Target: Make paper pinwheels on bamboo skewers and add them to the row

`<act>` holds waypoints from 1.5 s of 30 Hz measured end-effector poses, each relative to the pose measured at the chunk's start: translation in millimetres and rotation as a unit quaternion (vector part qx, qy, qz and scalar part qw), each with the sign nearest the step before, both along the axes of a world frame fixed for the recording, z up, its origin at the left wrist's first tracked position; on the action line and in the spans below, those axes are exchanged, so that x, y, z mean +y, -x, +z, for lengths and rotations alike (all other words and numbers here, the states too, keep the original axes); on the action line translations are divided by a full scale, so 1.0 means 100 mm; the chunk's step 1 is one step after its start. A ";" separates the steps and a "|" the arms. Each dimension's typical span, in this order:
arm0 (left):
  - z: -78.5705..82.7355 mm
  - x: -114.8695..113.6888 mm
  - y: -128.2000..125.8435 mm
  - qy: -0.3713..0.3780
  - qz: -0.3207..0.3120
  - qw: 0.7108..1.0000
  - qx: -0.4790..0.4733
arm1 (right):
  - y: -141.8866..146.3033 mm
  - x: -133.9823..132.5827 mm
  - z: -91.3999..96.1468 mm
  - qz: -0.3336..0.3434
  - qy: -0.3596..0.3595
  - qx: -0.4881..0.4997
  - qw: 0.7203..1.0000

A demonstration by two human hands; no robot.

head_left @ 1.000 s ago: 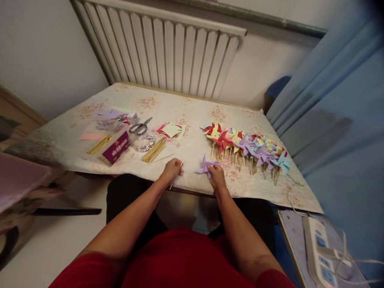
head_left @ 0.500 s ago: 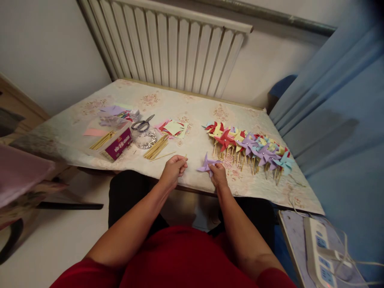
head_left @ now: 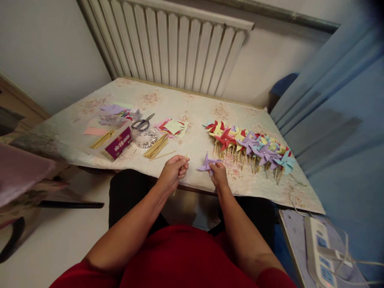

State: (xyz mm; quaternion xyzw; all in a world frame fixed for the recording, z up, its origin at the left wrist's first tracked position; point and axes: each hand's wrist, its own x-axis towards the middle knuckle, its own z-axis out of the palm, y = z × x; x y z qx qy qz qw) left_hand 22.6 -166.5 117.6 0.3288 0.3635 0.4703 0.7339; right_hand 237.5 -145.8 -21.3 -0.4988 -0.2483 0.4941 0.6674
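Observation:
Over the table's front edge, my left hand (head_left: pixel 174 170) is closed around a thin wooden stick (head_left: pixel 186 156); its tip shows above the fingers and its lower end below the hand. My right hand (head_left: pixel 219 173) pinches a purple paper pinwheel (head_left: pixel 206 163) by one side, fingers partly hidden behind it. The pinwheel and the stick are apart. Left of my left hand lies a bundle of wooden sticks (head_left: pixel 156 148), with a loose stick (head_left: pixel 163 155) beside it. Many finished pinwheels (head_left: pixel 249 146) on sticks lie in rows to the right.
A clear dish of pins (head_left: pixel 146 140), scissors (head_left: pixel 143 123), coloured paper squares (head_left: pixel 173 127) and a purple-labelled box (head_left: pixel 119 143) holding sticks stand on the left of the table. A power strip (head_left: pixel 319 250) with cables sits at the lower right. A radiator (head_left: pixel 177 48) stands behind.
The stick in my left hand has tilted slightly, and its lower end now shows below the hand. My right hand and the purple pinwheel have hardly moved.

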 end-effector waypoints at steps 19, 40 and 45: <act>0.09 -0.07 -0.01 -0.006 -0.016 1.000 0.010 | 0.00 -0.02 0.02 0.001 0.001 -0.015 1.000; 0.13 -0.10 0.00 -0.011 -0.020 1.000 0.002 | 0.00 -0.02 0.02 0.001 -0.002 0.003 1.000; 0.14 -0.10 0.01 -0.016 -0.019 1.000 -0.006 | 0.00 -0.02 0.02 0.004 -0.009 -0.012 1.000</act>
